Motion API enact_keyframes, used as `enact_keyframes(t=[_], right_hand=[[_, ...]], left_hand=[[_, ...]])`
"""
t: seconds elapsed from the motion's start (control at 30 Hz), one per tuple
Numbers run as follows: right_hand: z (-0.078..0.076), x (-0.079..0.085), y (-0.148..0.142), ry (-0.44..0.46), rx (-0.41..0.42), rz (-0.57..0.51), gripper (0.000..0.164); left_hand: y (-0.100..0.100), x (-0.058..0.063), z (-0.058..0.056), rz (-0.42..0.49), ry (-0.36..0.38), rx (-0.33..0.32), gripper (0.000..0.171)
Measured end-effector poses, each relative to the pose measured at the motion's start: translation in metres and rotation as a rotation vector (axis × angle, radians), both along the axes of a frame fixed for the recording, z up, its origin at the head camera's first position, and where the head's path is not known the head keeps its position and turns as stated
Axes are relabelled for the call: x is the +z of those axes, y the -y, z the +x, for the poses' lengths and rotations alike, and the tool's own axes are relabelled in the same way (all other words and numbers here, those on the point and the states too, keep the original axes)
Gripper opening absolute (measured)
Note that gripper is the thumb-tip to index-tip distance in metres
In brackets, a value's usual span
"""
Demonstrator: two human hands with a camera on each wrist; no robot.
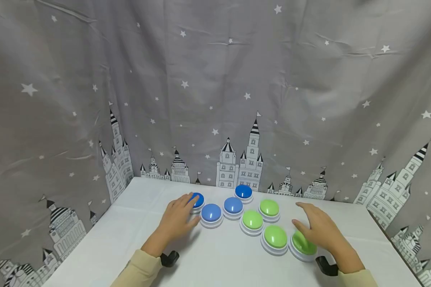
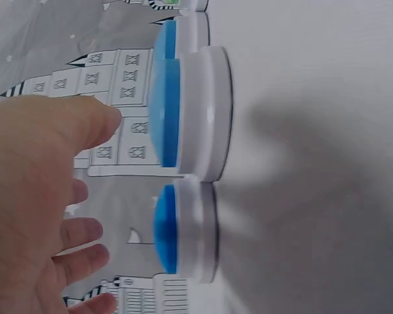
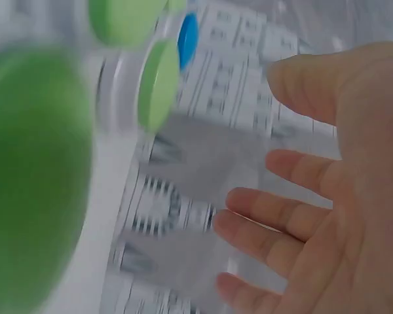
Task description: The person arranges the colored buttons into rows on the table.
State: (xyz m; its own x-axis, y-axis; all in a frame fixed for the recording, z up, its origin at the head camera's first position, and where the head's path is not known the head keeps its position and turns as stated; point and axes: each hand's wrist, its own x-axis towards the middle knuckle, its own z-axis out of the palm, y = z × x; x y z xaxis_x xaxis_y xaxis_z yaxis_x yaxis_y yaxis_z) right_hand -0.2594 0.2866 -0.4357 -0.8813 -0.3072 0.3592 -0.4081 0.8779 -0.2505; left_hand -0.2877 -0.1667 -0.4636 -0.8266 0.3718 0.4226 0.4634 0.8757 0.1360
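Left hand (image 1: 176, 217), right hand (image 1: 319, 227) grasped nothing, fingers loose; blue dome buttons (image 1: 233, 205) near left fingertips, green dome buttons (image 1: 275, 236) by right; all looked set out.

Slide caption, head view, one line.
Left hand hovers by four round, domed, white-based blue buttons, right hand by four matching green buttons.

Curtained nook: grey curtain (image 1: 201, 111), printed with stars (image 1: 29, 89) and castles (image 1: 252, 161), hangs behind and along both sides of white table (image 1: 237, 265). Room beyond hidden; home, lab or office, cannot tell.
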Motion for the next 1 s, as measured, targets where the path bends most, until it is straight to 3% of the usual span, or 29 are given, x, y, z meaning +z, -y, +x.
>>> enact_keyframes(t=[0.17,0.43,0.73,1.0], right_hand=[[-0.022,-0.002,0.048,0.051,0.091,-0.024,0.060],[-0.062,-0.005,0.131,0.147,0.252,-0.038,0.059],[-0.080,-0.022,0.183,0.253,0.318,-0.009,0.059],[-0.086,-0.035,0.209,0.208,0.441,0.063,0.054]], left_hand=[[0.003,-0.009,0.001,0.114,0.067,-0.044,0.068],[0.003,-0.013,-0.001,0.134,0.081,-0.067,0.068],[-0.003,-0.020,-0.001,0.176,0.163,-0.058,0.065],[-0.006,-0.024,-0.003,0.204,0.175,-0.056,0.056]])
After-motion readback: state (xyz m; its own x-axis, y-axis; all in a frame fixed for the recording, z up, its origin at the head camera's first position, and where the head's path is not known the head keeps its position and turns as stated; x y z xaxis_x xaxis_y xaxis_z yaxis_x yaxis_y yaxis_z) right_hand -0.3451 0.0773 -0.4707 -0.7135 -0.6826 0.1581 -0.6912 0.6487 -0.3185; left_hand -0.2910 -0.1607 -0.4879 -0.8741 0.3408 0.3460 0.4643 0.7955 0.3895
